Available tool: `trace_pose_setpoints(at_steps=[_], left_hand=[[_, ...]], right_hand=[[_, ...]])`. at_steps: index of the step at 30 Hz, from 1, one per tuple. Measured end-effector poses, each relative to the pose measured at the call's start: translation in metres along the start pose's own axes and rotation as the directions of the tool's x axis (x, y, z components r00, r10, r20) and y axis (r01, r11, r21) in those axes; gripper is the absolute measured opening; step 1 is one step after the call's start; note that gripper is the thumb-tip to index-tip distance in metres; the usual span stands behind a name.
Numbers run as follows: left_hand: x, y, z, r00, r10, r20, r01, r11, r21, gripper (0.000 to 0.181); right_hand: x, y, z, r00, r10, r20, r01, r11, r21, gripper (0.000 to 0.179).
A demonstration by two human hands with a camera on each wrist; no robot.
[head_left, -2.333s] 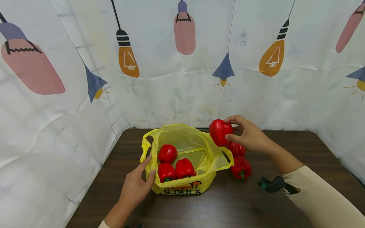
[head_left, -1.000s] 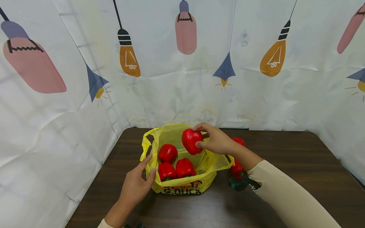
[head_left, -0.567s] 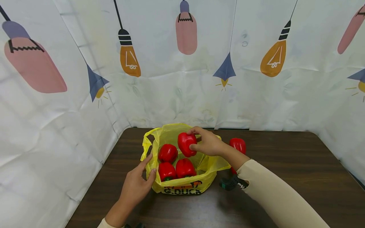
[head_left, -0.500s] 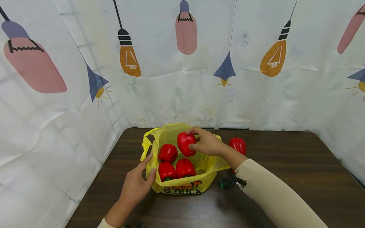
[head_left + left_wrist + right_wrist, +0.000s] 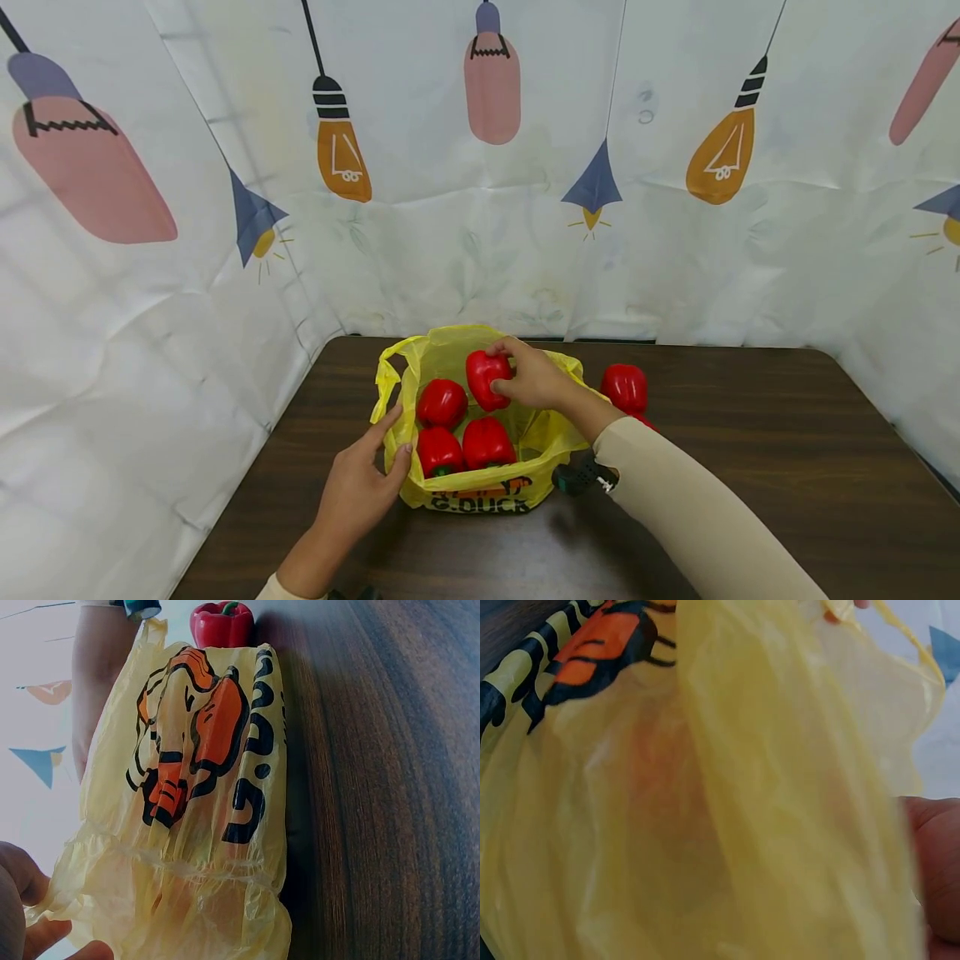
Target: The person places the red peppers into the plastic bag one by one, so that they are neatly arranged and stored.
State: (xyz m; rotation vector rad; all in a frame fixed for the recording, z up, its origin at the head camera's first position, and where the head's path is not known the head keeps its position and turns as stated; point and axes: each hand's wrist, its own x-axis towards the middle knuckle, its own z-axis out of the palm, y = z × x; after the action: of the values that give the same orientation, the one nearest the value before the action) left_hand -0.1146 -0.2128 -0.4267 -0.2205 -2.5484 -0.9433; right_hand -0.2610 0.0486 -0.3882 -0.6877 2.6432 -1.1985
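One yellow bag (image 5: 545, 473), "G.DUCK" lettering (image 5: 480, 505), peppers (image 5: 488, 442)

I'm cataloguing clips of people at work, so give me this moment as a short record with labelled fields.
Surface: dark wood-grain table
Container: yellow bag, standing open, printed front
Left grip: holds the bag's left edge
Right grip: holds a red pepper at the bag's mouth; how deep is hard to tell
Lying inside: back pepper, front-left pepper, front-right pepper, all red
Outside, right of bag: farther pepper; nearer pepper, mostly hidden by the right sleeve
Backdrop: white sheet printed with lamps
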Motion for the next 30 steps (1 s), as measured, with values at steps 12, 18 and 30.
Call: trace_pose_setpoints(at_steps=[12, 18, 30], left_hand=[[0.002, 0.001, 0.003, 1.000, -0.001, -0.002, 0.001, 1.000, -0.011, 0.059], [0.002, 0.003, 0.003, 1.000, -0.003, 0.003, 0.003, 1.000, 0.006, 0.059], [0.002, 0.003, 0.004, 1.000, -0.011, 0.004, 0.011, 1.000, 0.024, 0.058]], right_hand=[[0.007, 0.003, 0.010, 1.000, 0.023, 0.009, -0.022, 0.995, -0.097, 0.046], [0.010, 0.003, 0.015, 0.999, 0.036, 0.003, -0.035, 0.989, -0.147, 0.047], [0.013, 0.007, 0.024, 0.999, 0.030, -0.014, -0.031, 0.995, -0.093, 0.046]])
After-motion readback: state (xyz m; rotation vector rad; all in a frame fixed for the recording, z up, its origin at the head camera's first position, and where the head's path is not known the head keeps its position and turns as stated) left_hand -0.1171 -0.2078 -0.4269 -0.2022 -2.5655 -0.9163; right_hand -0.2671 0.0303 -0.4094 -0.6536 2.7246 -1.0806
